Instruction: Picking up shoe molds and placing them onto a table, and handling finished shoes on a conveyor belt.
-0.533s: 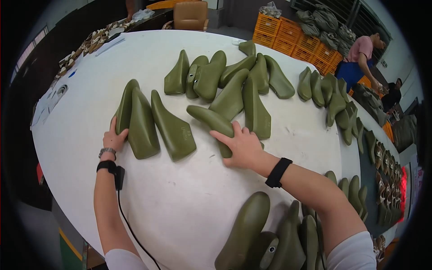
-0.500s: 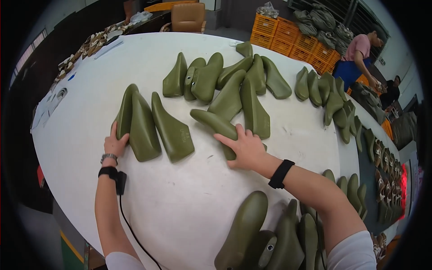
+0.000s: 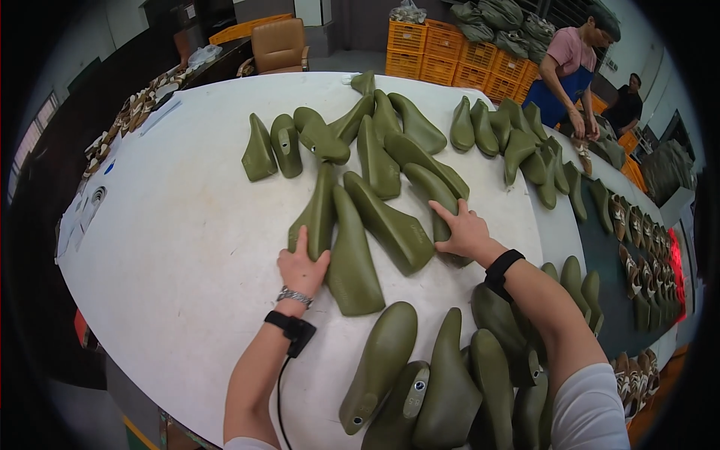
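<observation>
Green shoe lasts lie in a fanned row between my hands on the white table (image 3: pixel 187 247). My left hand (image 3: pixel 303 271) grips the outer side of the leftmost last (image 3: pixel 321 202), thumb near the adjoining last (image 3: pixel 352 259). Another last (image 3: pixel 390 225) slants beside that one, toe pointing away. At the right end, my right hand (image 3: pixel 466 234) is around the heel part of a last (image 3: pixel 431 189), its fingers over the top. Palm-side contact is hidden for both hands.
More lasts (image 3: pixel 379 161) lie loosely just beyond the row. A cluster of lasts (image 3: pixel 450 397) stands close in front of me. Further lasts (image 3: pixel 517 131) and rows of shoes (image 3: pixel 641 225) line the right. A co-worker (image 3: pixel 566 67) handles shoes at the far right, near orange crates (image 3: pixel 442 52).
My left hand has moved right with its lasts, closing the gap to the last under my right hand. That last has turned, its toe now pointing farther away. The head view has shifted.
</observation>
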A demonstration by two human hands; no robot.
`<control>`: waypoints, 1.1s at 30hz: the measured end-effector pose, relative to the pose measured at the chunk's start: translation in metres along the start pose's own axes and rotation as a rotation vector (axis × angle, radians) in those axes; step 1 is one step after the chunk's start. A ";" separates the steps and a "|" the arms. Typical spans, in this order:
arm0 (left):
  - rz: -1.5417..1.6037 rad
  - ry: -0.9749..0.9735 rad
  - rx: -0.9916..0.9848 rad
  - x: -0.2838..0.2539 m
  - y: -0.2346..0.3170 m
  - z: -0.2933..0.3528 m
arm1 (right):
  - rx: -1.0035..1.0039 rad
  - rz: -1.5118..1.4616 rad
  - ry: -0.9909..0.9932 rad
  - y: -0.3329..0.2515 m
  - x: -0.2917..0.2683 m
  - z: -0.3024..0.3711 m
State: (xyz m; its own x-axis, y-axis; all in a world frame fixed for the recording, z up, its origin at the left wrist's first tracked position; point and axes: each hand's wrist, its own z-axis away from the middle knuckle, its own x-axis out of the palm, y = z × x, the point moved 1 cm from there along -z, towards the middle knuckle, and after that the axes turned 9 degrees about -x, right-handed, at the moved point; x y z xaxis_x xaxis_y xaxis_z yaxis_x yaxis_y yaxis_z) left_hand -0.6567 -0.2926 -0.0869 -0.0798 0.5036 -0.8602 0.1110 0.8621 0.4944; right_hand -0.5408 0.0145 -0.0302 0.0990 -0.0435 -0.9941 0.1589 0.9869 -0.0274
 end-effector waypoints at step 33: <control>1.287 -0.875 -0.640 -0.258 -0.074 0.286 | -0.447 -0.177 -0.283 -0.011 -0.074 0.201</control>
State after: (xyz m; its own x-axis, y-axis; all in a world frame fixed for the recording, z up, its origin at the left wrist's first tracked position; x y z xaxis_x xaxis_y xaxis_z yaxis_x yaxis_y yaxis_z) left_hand -0.3611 -0.5021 0.0628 0.2968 0.8587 0.4178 -0.7480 -0.0629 0.6607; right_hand -0.3529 -0.0240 0.0652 0.3787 -0.1939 -0.9050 -0.2289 0.9278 -0.2946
